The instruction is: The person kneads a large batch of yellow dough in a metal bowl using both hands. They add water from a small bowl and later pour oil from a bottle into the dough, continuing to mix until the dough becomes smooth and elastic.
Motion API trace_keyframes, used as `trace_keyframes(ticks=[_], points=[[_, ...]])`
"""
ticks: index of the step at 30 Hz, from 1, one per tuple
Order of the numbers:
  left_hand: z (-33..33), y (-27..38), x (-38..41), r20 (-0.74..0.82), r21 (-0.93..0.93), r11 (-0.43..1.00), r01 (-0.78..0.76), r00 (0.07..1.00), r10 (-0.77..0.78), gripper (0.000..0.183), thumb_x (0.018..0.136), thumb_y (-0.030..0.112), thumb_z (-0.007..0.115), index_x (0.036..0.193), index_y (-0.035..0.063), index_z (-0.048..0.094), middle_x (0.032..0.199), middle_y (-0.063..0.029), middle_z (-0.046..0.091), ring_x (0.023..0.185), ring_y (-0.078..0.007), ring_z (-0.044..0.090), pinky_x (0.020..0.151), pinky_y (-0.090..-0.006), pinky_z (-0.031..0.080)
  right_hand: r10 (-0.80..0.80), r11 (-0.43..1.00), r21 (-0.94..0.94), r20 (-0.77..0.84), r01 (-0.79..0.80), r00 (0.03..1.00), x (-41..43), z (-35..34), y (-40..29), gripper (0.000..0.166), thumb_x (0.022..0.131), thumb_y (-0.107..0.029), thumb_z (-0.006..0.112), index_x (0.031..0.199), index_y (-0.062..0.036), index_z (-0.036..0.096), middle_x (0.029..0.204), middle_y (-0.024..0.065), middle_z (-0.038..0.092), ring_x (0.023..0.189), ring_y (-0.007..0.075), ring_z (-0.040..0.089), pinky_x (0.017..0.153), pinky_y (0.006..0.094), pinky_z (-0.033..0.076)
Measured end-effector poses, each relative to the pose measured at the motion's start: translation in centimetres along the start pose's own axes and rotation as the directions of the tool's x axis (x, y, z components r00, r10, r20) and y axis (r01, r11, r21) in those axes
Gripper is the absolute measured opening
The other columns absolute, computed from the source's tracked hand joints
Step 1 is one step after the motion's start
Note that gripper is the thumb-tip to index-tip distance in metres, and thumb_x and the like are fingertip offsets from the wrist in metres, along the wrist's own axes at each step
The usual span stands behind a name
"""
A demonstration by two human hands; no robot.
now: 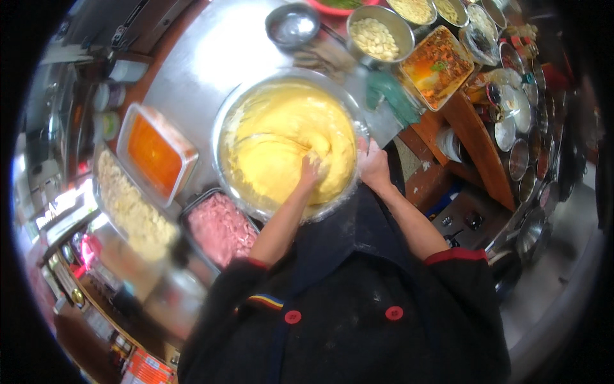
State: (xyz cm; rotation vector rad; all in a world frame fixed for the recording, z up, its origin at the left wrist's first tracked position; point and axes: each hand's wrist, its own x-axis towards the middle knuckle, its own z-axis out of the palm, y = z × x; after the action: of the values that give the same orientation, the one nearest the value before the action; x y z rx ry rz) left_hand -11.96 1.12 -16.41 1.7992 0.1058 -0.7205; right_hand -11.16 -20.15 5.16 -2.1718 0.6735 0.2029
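A large metal mixing bowl (221, 103) stands at the edge of the steel counter in front of me, against my dark apron. It holds a thick, sticky yellow dough or batter (268, 168), with folds and a raised lump near my fingers. My left hand (311, 169) is pressed into this mass right of the bowl's middle; its fingers are coated and partly hidden. On the bowl's right side, my right hand (374, 162) grips the rim, dusted with something pale.
Left of the bowl are a plastic tub of orange liquid (156, 149), a black tray of pink sliced meat (220, 225) and a long pale heap of food (136, 204). Beyond it lie a ladle (292, 25), a pot of peeled garlic (376, 41), a sauce container (437, 67) and a green glove (391, 96).
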Motion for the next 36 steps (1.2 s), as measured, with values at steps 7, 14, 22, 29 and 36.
trace_keyframes(ticks=[7,14,22,29,36], points=[[-10.7,4.1,-4.1,-0.131,0.735,0.675,-0.069,0.962,0.24,0.041,0.096,0.022,0.065,0.127,-0.0042,0.058,0.107,-0.0159,0.063,0.092,-0.0294,0.061,0.081,-0.0412,0.051,-0.074,0.994,0.082,-0.033,0.077,0.997,0.0,-0.4,0.6,0.05,0.104,-0.04,0.047,0.098,0.007,0.062,0.084,0.0357,0.064,0.09,0.054,0.062,0.078,0.0577,0.047],[-15.3,11.3,1.8,-0.38,0.611,0.79,-0.042,0.86,0.34,0.068,0.088,0.052,0.07,0.133,0.0015,0.057,0.118,-0.0249,0.064,0.105,-0.0374,0.061,0.09,-0.0496,0.049,0.006,0.998,0.06,-0.091,-0.001,0.996,-0.1,0.6,1.7,0.054,0.101,-0.042,0.054,0.107,0.0101,0.064,0.08,0.0352,0.064,0.084,0.0527,0.064,0.074,0.0565,0.051],[-1.7,10.6,6.2,-0.169,0.637,0.674,-0.375,0.785,0.596,0.038,0.087,0.038,0.065,0.1,0.0031,0.065,0.104,-0.0218,0.064,0.104,-0.0423,0.059,0.095,-0.0512,0.045,0.049,0.999,0.012,-0.042,-0.048,0.998,0.2,-0.1,0.8,0.059,0.101,-0.043,0.051,0.113,0.0138,0.062,0.085,0.037,0.065,0.087,0.053,0.064,0.079,0.0563,0.052],[0.2,5.7,-0.6,-0.072,0.238,0.908,-0.345,0.926,0.37,0.026,0.094,0.025,0.065,0.085,0.0008,0.064,0.072,-0.0149,0.06,0.065,-0.0276,0.056,0.063,-0.042,0.047,0.006,0.998,0.055,-0.043,-0.004,0.999,0.6,0.1,0.7,0.057,0.101,-0.04,0.053,0.114,0.0146,0.062,0.088,0.0376,0.065,0.089,0.0531,0.064,0.08,0.055,0.051],[-10.6,17.4,-6.4,-0.29,0.792,0.583,0.183,0.952,0.095,0.037,0.096,0.035,0.066,0.099,-0.0006,0.072,0.079,-0.0184,0.068,0.065,-0.0252,0.062,0.059,-0.0448,0.047,-0.107,0.976,0.173,-0.131,0.129,0.986,0.4,0.0,1.6,0.049,0.102,-0.04,0.054,0.099,0.0071,0.065,0.08,0.0344,0.064,0.084,0.053,0.063,0.069,0.0551,0.049]])
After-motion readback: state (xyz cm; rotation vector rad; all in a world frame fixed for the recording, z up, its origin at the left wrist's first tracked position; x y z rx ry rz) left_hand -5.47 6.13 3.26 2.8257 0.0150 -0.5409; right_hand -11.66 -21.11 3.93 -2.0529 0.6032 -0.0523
